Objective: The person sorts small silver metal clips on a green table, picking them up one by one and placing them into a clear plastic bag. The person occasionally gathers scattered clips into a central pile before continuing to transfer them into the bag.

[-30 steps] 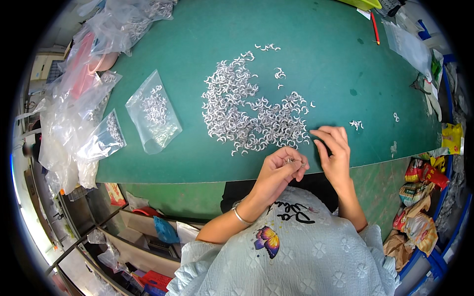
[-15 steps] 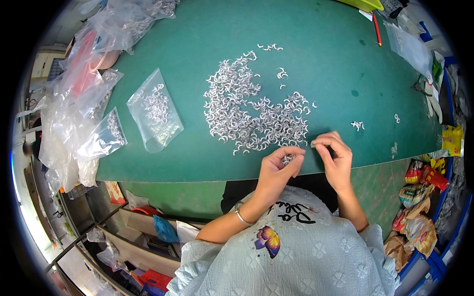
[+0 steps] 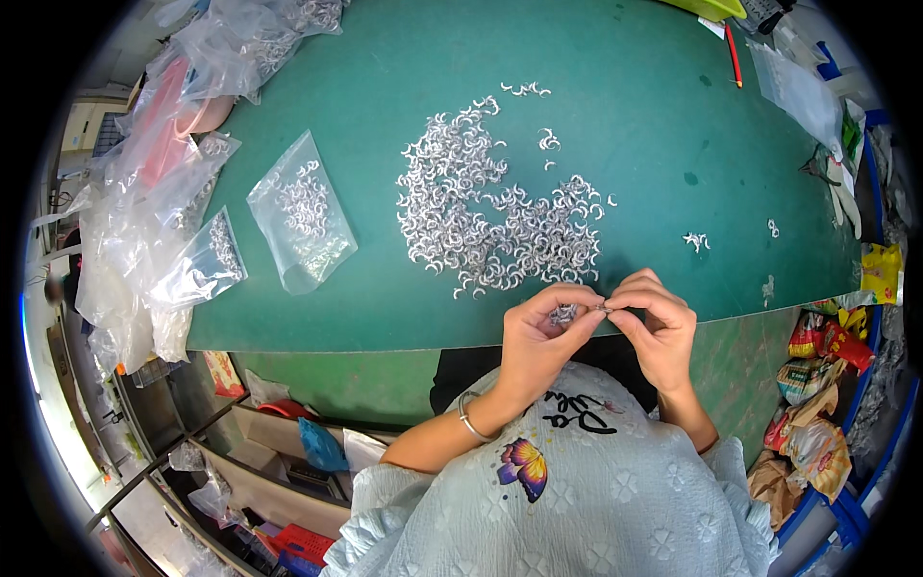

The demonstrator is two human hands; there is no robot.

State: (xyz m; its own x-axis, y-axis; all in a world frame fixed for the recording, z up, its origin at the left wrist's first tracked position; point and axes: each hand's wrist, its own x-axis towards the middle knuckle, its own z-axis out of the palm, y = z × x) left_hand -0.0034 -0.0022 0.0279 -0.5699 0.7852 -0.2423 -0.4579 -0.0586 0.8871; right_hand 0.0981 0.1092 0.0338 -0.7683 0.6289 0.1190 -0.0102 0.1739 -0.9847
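My left hand (image 3: 535, 344) is closed, cupping several small silvery crescent-shaped metal pieces (image 3: 562, 314) in its palm. Its thumb and forefinger pinch at a tiny metal piece (image 3: 603, 309). The fingertips of my right hand (image 3: 661, 325) meet them there, also pinched on it; whether it is one piece or two I cannot tell. Both hands are over the table's near edge. Just beyond them spreads a large pile of the same crescent pieces (image 3: 452, 236) on the green tabletop (image 3: 413, 53).
To the left lie a clear bag (image 3: 308, 216) of crescent pieces and more plastic bags (image 3: 125, 250) beside a pink basin (image 3: 165, 120). A small cluster of pieces (image 3: 696, 241) sits at right. Farther right are a red pencil (image 3: 735, 58) and scissors (image 3: 817, 171).
My two hands have come together: earlier their fingertips were apart, and now they touch at the tiny metal piece. The pile and bags have stayed put.
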